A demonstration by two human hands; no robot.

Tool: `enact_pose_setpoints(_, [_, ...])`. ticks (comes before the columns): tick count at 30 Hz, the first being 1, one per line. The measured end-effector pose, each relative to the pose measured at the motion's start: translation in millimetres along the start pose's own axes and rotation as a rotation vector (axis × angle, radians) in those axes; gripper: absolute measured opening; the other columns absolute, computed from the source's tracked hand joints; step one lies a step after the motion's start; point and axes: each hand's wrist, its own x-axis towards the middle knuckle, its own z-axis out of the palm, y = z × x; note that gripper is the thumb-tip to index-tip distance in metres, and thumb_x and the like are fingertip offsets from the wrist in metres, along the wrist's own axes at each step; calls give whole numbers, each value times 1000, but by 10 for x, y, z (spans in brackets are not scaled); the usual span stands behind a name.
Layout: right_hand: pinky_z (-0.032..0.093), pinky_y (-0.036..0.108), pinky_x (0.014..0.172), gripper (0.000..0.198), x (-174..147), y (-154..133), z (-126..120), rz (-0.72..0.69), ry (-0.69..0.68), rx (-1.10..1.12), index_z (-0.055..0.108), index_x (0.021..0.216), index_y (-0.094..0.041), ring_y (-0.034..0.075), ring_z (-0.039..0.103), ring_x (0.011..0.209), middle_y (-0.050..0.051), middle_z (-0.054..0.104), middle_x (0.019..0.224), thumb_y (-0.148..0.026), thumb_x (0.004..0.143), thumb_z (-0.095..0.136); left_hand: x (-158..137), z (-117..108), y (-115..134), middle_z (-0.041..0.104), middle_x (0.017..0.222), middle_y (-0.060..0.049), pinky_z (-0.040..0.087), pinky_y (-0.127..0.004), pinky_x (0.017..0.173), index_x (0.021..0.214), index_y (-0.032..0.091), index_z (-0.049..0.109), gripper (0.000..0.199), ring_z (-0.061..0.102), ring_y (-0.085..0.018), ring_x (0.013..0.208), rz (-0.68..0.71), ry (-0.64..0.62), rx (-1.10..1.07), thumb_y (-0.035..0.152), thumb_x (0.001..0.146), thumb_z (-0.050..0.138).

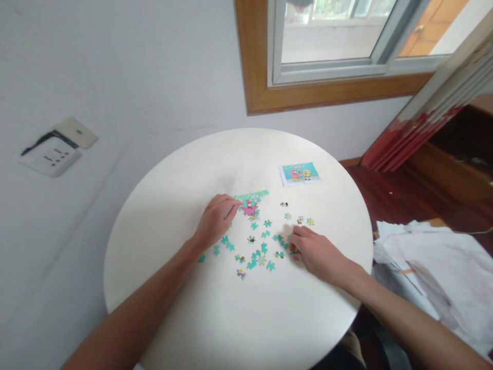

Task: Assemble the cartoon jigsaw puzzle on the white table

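A partly joined jigsaw puzzle [249, 206], with a pink starfish figure and a green upper edge, lies on the white round table [173, 180]. My left hand [219, 218] rests at its left side, fingers stretched out and touching the border. Loose teal puzzle pieces [252, 264] are scattered below it, several with coloured or dark patches. Among those on the right, my right hand [314, 254] has its fingers curled and pinched at the tabletop, with a bit of a teal puzzle piece [291, 252] showing at the fingertips. The fingers hide most of that piece.
A picture card [300, 173] showing the cartoon scene lies toward the back right of the table. Papers [435, 277] are piled beyond the table's right edge. A wall socket [52, 156] is at left, a window [335, 41] ahead, and a red and cream curtain [419, 123] at right.
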Motion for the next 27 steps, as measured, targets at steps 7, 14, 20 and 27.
enact_pose_setpoints(7, [41,28,68,13,-19,-19,60,-58,21,137,61,84,-17,17,58,76,5,65,85,-7,80,55,-4,36,-24,67,92,-5,47,-35,88,95,19,70,20,60,-19,90,29,-7,-10,21,96,50])
enact_pose_setpoints(14, [48,27,63,14,365,37,-179,7,315,665,71,84,-17,15,63,68,5,71,79,-20,83,57,-5,106,48,71,108,-4,44,-41,95,108,24,70,22,59,-21,103,140,-163,-52,24,97,51])
enact_pose_setpoints(20, [53,24,54,8,1152,135,-174,174,346,990,67,70,-13,15,66,54,5,69,59,-20,72,69,-30,145,100,65,128,-3,40,-44,102,117,25,68,26,51,-23,115,133,-267,28,30,98,50])
enact_pose_setpoints(27, [51,21,52,9,1530,167,61,195,245,792,71,66,-11,15,66,53,8,72,60,-16,73,66,-47,130,100,63,130,-2,37,-45,103,120,29,66,28,48,-23,118,94,-309,46,33,99,48])
